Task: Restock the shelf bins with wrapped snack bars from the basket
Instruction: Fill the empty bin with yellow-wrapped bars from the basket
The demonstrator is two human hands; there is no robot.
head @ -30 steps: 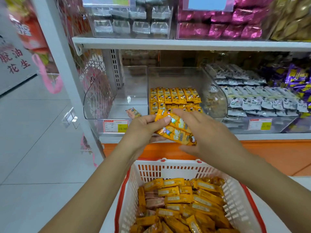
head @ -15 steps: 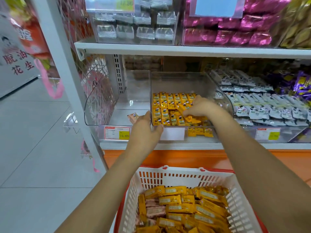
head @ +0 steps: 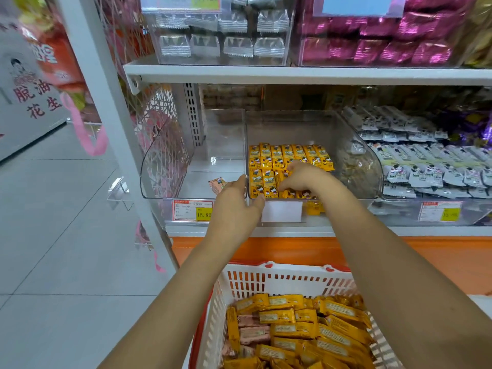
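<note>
**Right hand** (head: 303, 179): inside the middle clear bin (head: 292, 126), palm down. The fingers are curled over the yellow snack bars (head: 290, 155) at the bin's front right and grip a few of them.

**Left hand** (head: 234, 206): at the front corner where the middle clear bin meets the left clear bin (head: 165, 161). The fingers reach up along the shared wall and the thumb is spread right across the middle bin's front. I cannot tell whether it grips the wall or only rests there.

**Yellow snack bars**: laid face up in rows across the middle bin's floor. The back rows are even. The front right row is under the right hand.

**Left clear bin**: one pink-wrapped bar (head: 217, 185) near its front right corner, just beside the left hand.

**Labels**: a price tag (head: 193, 210) on the left bin's front, and a blank white label (head: 281, 211) on the middle bin's front, touching the left thumb.

**Basket** (head: 279, 278): white plastic with a red rim, standing in front of the shelf below both forearms. It is heaped with loose yellow bars (head: 306, 328), with a few pink bars (head: 253, 334) at its left side.

**Right bin** (head: 375, 182): rows of grey-and-white bars (head: 426, 169).

**Upper shelf** (head: 292, 73): silver packets (head: 234, 46) to the left and magenta packets (head: 386, 49) to the right, both in clear boxes.

**Floor** (head: 53, 262): pale tiles to the left of the shelving.
</note>
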